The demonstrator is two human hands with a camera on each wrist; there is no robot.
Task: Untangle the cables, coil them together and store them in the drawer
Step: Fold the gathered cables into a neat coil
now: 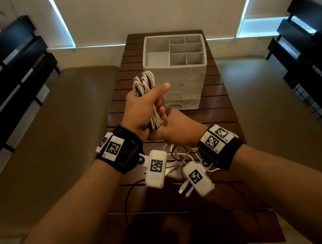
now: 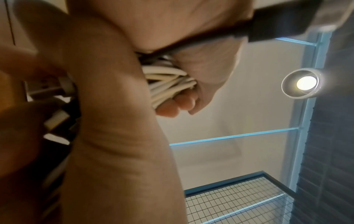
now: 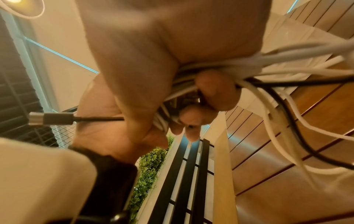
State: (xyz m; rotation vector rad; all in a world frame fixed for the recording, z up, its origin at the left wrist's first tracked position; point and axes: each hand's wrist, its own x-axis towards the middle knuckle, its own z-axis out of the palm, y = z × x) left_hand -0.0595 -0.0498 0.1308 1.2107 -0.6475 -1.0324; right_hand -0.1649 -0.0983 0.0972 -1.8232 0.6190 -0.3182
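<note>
loose cable ends (image 1: 183, 190) hang near, over slatted table (image 1: 212, 112) | right hand (image 1: 174, 129) clasps lower cable bundle (image 1: 156, 118) | left hand (image 1: 143, 107) fisted round upper coil, loops above | far: drawer unit (image 1: 178, 72), drawers closed

Home sitting area: slatted wooden table (image 1: 215, 101), cushioned bench (image 1: 56, 120), drawn window blinds (image 1: 150, 5).

The cables (image 1: 144, 83) are mostly white, with a few black strands. The drawer unit (image 1: 177, 65) is pale grey. The slatted table (image 1: 215, 114) is dark brown. Black wristbands (image 1: 126, 149) carry black-and-white square-patterned tags.
</note>
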